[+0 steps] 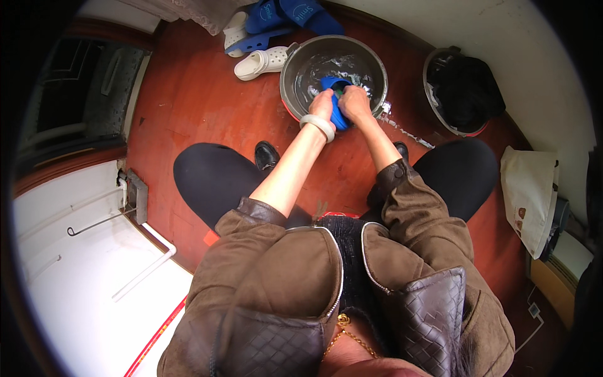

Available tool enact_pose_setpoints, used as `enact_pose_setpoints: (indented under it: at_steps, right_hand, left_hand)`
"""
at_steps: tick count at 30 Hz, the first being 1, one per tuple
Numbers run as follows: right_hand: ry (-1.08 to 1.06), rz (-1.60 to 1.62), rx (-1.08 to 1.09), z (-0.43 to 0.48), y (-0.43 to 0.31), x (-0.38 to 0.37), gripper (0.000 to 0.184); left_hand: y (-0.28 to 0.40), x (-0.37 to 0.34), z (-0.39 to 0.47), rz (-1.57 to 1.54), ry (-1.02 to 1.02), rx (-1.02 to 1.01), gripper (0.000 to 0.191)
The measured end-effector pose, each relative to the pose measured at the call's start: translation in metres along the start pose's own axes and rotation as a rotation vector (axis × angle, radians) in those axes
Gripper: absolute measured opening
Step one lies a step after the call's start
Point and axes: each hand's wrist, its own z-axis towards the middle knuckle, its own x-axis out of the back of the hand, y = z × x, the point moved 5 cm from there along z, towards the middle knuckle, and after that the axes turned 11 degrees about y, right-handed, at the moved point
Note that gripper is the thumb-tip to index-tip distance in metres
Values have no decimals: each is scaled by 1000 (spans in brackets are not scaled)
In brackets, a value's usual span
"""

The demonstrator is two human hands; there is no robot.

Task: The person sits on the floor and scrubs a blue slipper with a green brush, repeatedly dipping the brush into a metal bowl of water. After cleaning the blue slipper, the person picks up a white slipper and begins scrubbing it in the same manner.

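Note:
A blue rubber shoe (pixel 340 113), likely a clog, is held tilted over the near rim of a round grey metal basin (pixel 288 80) with water in it. My left hand (pixel 322 106) grips the shoe's left side, a pale bangle on its wrist. Over the shoe's opening, my right hand (pixel 354 101) is curled around a small greenish item (pixel 338 93), mostly hidden by the fingers and too small to name. The shoe's far end reaches over the rippling water.
A white clog (pixel 261 62) lies left of the basin, with blue slippers (pixel 282 16) behind. At right stands another basin (pixel 429 89) holding dark cloth (pixel 471 92). Water streaks the reddish floor (pixel 410 134). A pale bag (pixel 527 198) leans by the right wall.

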Motion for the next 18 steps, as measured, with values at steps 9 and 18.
enact_pose_setpoints:
  at_steps: [9,18]
  right_hand:
    - [-74,17,135,0,-20,7,30]
    - [131,65,-144,1,0,21,27]
  left_hand:
    - [22,15,-2,-65,49,77,42]
    - [3,-6,-24,-50,25,-130,49]
